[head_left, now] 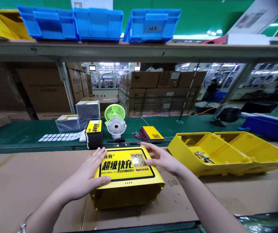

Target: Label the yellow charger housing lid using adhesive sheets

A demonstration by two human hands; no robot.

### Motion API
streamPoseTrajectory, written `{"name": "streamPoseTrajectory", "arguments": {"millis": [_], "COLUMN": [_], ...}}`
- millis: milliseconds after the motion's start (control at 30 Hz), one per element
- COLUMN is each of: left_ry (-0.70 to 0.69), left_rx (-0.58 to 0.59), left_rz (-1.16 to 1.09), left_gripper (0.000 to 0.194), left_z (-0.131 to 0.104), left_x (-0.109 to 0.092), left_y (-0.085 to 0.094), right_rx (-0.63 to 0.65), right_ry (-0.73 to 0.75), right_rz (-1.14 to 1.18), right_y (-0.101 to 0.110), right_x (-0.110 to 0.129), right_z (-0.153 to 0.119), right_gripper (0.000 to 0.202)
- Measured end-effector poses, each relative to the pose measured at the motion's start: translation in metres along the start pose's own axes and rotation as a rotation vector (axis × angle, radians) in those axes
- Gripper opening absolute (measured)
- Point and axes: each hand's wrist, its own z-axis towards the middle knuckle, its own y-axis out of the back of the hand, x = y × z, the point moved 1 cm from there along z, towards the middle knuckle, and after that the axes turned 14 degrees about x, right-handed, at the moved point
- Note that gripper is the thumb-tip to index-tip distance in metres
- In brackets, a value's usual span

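Reaching forward with both bare arms, forearms converging from the lower corners. Keeping the left hand (89, 176) flat, palm down, fingers spread and pointing ahead. Holding the right hand (161, 158) open too, fingers extended leftward, wrist slightly bent.

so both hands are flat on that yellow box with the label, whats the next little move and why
Probably a smoothing press outward along the label. The left hand lies flat on its left edge and the right hand on its right, fingers spread, neither gripping the yellow box. The sticker looks placed and straight, so rubbing its edges down seems the likely small step before lifting the box off the cardboard.
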Motion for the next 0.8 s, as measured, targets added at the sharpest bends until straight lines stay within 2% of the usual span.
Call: {"name": "streamPoseTrajectory", "arguments": {"millis": [67, 167, 233, 333, 400, 433, 500, 567, 633, 700, 800], "left_ry": [0.014, 0.047, 0.049, 0.011, -0.009, -0.012, -0.013, 0.0, 0.023, 0.047, 0.013], "left_rx": [-0.053, -0.124, -0.098, -0.004, 0.033, 0.042, 0.046, 0.047, 0.043, 0.019, -0.004], "left_rz": [0.027, 0.131, 0.25, 0.376, 0.392, 0.388, 0.362, 0.31, 0.271, 0.282, 0.346], "left_gripper": [0.077, 0.078, 0.079, 0.082, 0.087, 0.088, 0.086, 0.082, 0.081, 0.083, 0.085], "left_z": [0.004, 0.016, 0.027, 0.038, 0.038, 0.036, 0.028, 0.019, 0.015, 0.018, 0.034], "left_x": [-0.006, -0.024, -0.038, -0.052, -0.051, -0.048, -0.036, -0.024, -0.018, -0.021, -0.038], "left_y": [-0.004, -0.012, -0.018, -0.022, -0.019, -0.017, -0.009, -0.003, -0.001, -0.004, -0.014], "right_rx": [-0.125, -0.227, -0.181, 0.05, 0.21, 0.25, 0.264, 0.209, 0.149, 0.113, 0.157], "right_ry": [-0.086, -0.137, -0.086, 0.024, 0.029, 0.005, -0.053, -0.121, -0.188, -0.23, -0.156], "right_rz": [-0.22, -0.436, -0.522, -0.716, -0.798, -0.807, -0.804, -0.789, -0.784, -0.809, -0.865], "right_y": [0.0, -0.016, -0.036, -0.063, -0.067, -0.063, -0.048, -0.033, -0.026, -0.033, -0.057], "right_x": [0.004, 0.021, 0.036, 0.055, 0.061, 0.061, 0.057, 0.051, 0.046, 0.047, 0.056], "right_z": [0.018, 0.034, 0.035, 0.026, 0.016, 0.011, 0.001, -0.007, -0.01, -0.008, 0.003], "right_gripper": [0.041, 0.041, 0.044, 0.061, 0.068, 0.071, 0.076, 0.078, 0.079, 0.08, 0.073]}}
